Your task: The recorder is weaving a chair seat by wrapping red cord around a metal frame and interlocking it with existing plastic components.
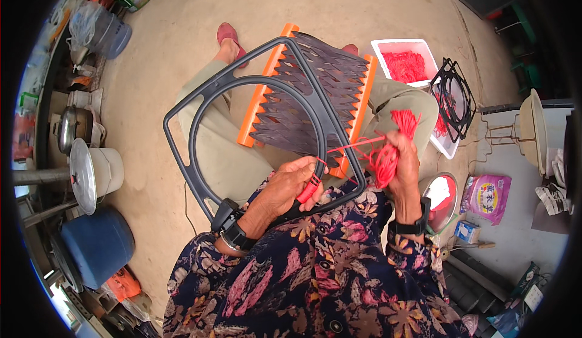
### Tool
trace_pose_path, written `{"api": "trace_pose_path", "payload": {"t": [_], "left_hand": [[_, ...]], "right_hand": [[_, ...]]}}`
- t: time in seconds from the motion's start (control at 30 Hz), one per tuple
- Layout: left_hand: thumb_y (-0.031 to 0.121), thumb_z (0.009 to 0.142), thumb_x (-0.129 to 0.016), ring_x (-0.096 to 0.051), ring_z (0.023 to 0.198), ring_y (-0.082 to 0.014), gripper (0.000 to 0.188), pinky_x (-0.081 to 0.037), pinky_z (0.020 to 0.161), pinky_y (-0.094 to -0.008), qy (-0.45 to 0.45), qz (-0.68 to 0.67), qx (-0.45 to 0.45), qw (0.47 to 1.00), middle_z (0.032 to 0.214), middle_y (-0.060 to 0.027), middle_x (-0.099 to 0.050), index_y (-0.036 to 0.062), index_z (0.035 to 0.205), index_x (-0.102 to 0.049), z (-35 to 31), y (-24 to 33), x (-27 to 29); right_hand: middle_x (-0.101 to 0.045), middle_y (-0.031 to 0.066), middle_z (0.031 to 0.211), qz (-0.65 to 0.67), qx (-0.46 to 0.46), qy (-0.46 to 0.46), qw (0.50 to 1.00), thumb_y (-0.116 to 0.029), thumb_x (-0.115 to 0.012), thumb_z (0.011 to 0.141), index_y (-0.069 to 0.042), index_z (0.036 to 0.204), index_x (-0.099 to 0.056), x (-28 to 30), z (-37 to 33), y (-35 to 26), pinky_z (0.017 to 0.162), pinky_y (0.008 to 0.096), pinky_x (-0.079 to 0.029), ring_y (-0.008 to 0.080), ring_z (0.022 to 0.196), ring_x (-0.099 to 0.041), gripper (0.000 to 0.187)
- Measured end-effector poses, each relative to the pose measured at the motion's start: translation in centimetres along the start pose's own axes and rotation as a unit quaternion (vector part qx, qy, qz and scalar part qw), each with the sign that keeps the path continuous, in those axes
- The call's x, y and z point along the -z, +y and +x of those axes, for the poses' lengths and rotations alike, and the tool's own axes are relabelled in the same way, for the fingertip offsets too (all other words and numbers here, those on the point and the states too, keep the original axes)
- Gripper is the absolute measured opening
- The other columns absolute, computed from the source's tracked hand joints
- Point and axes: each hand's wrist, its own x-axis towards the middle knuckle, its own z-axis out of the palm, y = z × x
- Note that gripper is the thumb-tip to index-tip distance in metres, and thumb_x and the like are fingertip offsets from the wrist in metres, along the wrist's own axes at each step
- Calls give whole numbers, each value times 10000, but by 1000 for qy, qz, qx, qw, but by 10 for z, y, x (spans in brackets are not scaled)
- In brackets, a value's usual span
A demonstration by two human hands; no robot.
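Observation:
Across my lap lies a black frame [212, 88] with a rounded-square outer edge and a round inner ring. My left hand [292, 183] is closed on the ring's near right side, over a band of red cord wrapping [310, 189]. From there a red strand [362, 142] runs to my right hand [405, 165], which grips a loose bundle of red cord [383, 163]. Fingers partly hide the wrapping. Beneath and beyond the frame, between my legs, sits a stool-like piece with orange rails [260, 107] and dark woven straps [339, 74].
At the right, a white foam box [427, 53] holds red cord, with more black frames [461, 98] beside it. A metal basin [451, 186] and a purple bag [485, 198] are nearer. Along the left stand a lidded white bucket [109, 171] and a blue drum [100, 247].

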Motion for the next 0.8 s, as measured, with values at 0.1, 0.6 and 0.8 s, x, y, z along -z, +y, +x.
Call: {"api": "trace_pose_path", "payload": {"t": [0.1, 0.6, 0.8], "left_hand": [[278, 1007, -404, -507, 428, -170, 284, -407, 382, -262, -57, -7, 21, 998, 612, -136, -560, 13, 1065, -487, 2, -2, 8], [236, 938, -567, -620, 562, -169, 264, -511, 490, -250, 70, 62, 6, 996, 719, -120, -635, -24, 922, -602, -4, 2, -8], [219, 957, -524, -637, 593, -186, 293, -527, 516, -264, 38, 39, -32, 998, 776, -144, -645, -58, 1026, -586, -8, 14, -14]], "right_hand": [[-436, -49, 572, 1, -26, 17, 1000, -116, -615, 837, -81, 773, -546, 9, -19, 1, 419, 212, -318, 47, 456, -406, 100], [-447, -53, 589, 39, -50, -13, 998, -110, -623, 835, -93, 775, -547, 12, -18, -8, 427, 202, -334, 34, 479, -397, 98], [-440, -51, 603, 59, -72, -38, 995, -95, -617, 832, -85, 777, -540, 20, -21, -5, 440, 202, -325, 35, 488, -391, 95]]}}
